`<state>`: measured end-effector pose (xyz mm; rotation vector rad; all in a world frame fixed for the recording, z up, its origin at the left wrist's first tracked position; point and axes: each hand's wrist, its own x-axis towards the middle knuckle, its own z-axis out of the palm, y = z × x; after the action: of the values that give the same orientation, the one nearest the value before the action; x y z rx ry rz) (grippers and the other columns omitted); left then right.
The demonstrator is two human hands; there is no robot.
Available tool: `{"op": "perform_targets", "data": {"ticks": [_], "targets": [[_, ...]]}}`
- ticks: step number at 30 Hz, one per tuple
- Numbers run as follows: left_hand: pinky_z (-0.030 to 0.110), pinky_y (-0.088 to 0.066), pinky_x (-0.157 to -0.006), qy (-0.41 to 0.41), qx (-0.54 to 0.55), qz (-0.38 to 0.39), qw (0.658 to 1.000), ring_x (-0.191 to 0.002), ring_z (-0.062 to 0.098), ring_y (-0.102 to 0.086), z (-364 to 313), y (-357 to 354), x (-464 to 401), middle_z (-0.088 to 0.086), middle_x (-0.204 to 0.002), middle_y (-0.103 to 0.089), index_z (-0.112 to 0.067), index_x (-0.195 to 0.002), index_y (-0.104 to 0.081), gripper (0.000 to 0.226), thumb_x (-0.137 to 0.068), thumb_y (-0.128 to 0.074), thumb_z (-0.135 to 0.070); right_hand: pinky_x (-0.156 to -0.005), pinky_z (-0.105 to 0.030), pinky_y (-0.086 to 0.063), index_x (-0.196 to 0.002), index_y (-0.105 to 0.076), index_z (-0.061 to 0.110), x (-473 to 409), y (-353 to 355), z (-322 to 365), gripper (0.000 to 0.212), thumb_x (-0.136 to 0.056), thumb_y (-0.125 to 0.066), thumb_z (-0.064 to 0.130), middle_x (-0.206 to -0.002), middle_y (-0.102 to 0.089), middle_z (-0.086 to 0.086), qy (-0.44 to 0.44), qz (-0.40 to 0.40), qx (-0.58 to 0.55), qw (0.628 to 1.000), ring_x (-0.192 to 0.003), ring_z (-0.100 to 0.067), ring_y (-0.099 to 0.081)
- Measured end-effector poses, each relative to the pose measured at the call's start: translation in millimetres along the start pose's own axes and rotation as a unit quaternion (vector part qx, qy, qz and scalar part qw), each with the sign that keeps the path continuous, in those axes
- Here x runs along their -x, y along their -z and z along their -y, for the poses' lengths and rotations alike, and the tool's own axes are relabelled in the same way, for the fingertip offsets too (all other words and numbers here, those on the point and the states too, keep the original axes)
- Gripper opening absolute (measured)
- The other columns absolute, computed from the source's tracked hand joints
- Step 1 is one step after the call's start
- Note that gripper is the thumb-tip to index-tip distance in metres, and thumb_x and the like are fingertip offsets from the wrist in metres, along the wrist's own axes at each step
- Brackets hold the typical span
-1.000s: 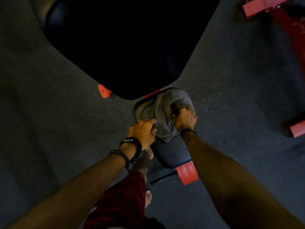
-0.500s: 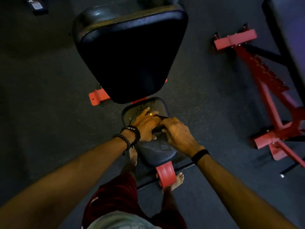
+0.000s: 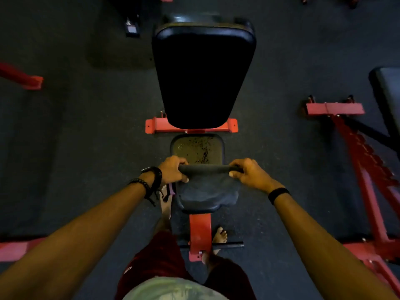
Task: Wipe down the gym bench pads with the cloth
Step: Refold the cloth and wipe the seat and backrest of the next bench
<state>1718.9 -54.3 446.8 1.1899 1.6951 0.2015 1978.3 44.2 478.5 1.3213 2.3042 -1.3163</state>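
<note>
2 bare feet stand on the dark rubber floor at the near end of the seat pad, one on each side of the red frame post that runs out from under the pad's near edge; a thin black bar crosses the foot of that post. Above the feet, dark red shorts and the hem of a pale shirt fill the bottom of the view.

Both hands hold the grey cloth over the near half of the seat pad. The left hand, with 2 dark bracelets on its wrist, has its fingers curled round the cloth's left end. The right hand, with 1 black band on its wrist, grips the right end in the same way, thumb underneath. Between them the cloth's top edge is rolled and pulled taut into a straight band, and the rest hangs down over the pad's near part.

Beyond the cloth, the far half of the seat pad lies bare, dull and speckled with dark spots. Just past it a red crossbar sits on the floor, and the large black back pad rises above it.

To the right of the seat pad, well apart, stands a second red frame with another dark pad at the view's edge.
</note>
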Motion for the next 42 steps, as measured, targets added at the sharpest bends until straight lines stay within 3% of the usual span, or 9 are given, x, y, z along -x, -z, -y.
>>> {"op": "perform_targets", "data": {"ticks": [4,8,14,22,27,30,34,39,42], "targets": [[0.038,-0.049,-0.094,0.031,0.091,-0.086,0.992,-0.115,0.025,-0.058,4.2,14.9,-2.6,0.006,-0.119,-0.061,-0.012,-0.126,-0.059,0.06,-0.072,-0.085,-0.013,-0.098,-0.045,-0.049,-0.129,-0.057,0.015,-29.4,14.0,-1.6,0.035,-0.095,-0.062,0.016,-0.122,-0.063,-0.014,0.015,-0.059,-0.019,0.998,-0.114,-0.031,-0.059],[0.044,-0.032,-0.115,0.105,0.107,-0.147,0.978,-0.144,0.027,-0.029,23.1,10.5,-11.4,0.009,-0.159,-0.025,-0.021,-0.157,-0.006,0.117,-0.071,-0.086,-0.021,-0.107,-0.062,-0.032,-0.155,-0.02,0.018,-62.7,-11.1,-9.1,0.07,-0.098,-0.055,0.039,-0.156,-0.031,-0.015,-0.044,-0.078,0.074,0.993,-0.138,-0.039,-0.035],[0.049,-0.036,-0.112,0.139,0.092,-0.149,0.975,-0.139,0.033,-0.037,76.0,-46.5,-42.4,0.011,-0.155,-0.033,-0.023,-0.155,-0.019,0.082,-0.088,-0.066,-0.019,-0.115,-0.063,-0.015,-0.156,-0.023,0.019,-106.5,-106.4,-40.7,0.103,-0.075,-0.009,0.081,-0.162,-0.02,-0.012,-0.043,-0.083,0.19,0.977,-0.148,-0.034,-0.018],[0.043,-0.036,-0.111,0.123,0.144,-0.226,0.955,-0.136,0.026,-0.041,136.8,-110.2,-97.5,0.006,-0.152,-0.038,-0.02,-0.15,-0.032,0.055,-0.099,-0.052,-0.025,-0.105,-0.08,-0.005,-0.153,-0.028,0.038,-181.3,-204.5,-78.8,0.094,-0.075,-0.036,0.091,-0.164,-0.01,-0.015,0.071,-0.131,0.34,0.928,-0.148,-0.045,-0.007],[0.048,-0.031,-0.115,0.104,0.206,-0.284,0.931,-0.143,0.019,-0.032,170.5,-120.0,-127.4,-0.003,-0.158,-0.028,-0.032,-0.152,-0.027,0.062,-0.095,-0.04,-0.054,-0.104,-0.078,-0.013,-0.136,-0.05,0.034,-262.2,-212.5,-57.6,0.076,-0.079,-0.042,0.084,-0.147,-0.04,-0.018,-0.079,-0.274,0.272,0.919,-0.138,-0.046,-0.03],[0.029,-0.032,-0.113,0.111,0.266,-0.327,0.9,-0.14,0.011,-0.033,172.9,-123.3,-138.5,-0.005,-0.157,-0.03,-0.029,-0.152,-0.029,0.063,-0.095,-0.036,-0.055,-0.101,-0.072,-0.026,-0.128,-0.057,0.028,-280.7,-223.1,-32.4,0.063,-0.084,-0.045,0.072,-0.136,-0.049,-0.021,-0.128,-0.327,0.246,0.903,-0.129,-0.045,-0.041],[0.016,-0.031,-0.105,0.124,0.288,-0.339,0.887,-0.138,0.007,-0.034,165.5,-112.9,-137.6,-0.003,-0.157,-0.032,-0.027,-0.152,-0.03,0.063,-0.095,-0.032,-0.056,-0.099,-0.068,-0.031,-0.136,-0.047,0.037,-162.7,-264.1,-66.1,0.067,-0.076,-0.056,0.065,-0.143,-0.04,-0.013,0.039,-0.14,0.31,0.939,-0.133,-0.039,-0.033],[0.037,-0.034,-0.114,0.1,0.26,-0.322,0.905,-0.137,0.005,-0.035,152.8,-97.8,-154.7,-0.005,-0.155,-0.034,-0.029,-0.151,-0.031,0.066,-0.093,-0.031,-0.061,-0.098,-0.071,-0.03,-0.133,-0.048,0.031,-183.2,-213.6,-101.3,0.061,-0.083,-0.044,0.066,-0.14,-0.04,-0.022,-0.187,-0.283,0.177,0.924,-0.128,-0.047,-0.036],[0.039,-0.032,-0.116,0.082,0.242,-0.341,0.905,-0.141,0.011,-0.034,153.3,-100.0,-170.1,-0.003,-0.155,-0.034,-0.024,-0.151,-0.032,0.064,-0.096,-0.031,-0.057,-0.102,-0.07,-0.025,-0.136,-0.05,0.03,-256.2,-198.4,-73.0,0.061,-0.086,-0.045,0.065,-0.146,-0.039,-0.022,-0.206,-0.332,0.188,0.901,-0.135,-0.046,-0.032]]}}
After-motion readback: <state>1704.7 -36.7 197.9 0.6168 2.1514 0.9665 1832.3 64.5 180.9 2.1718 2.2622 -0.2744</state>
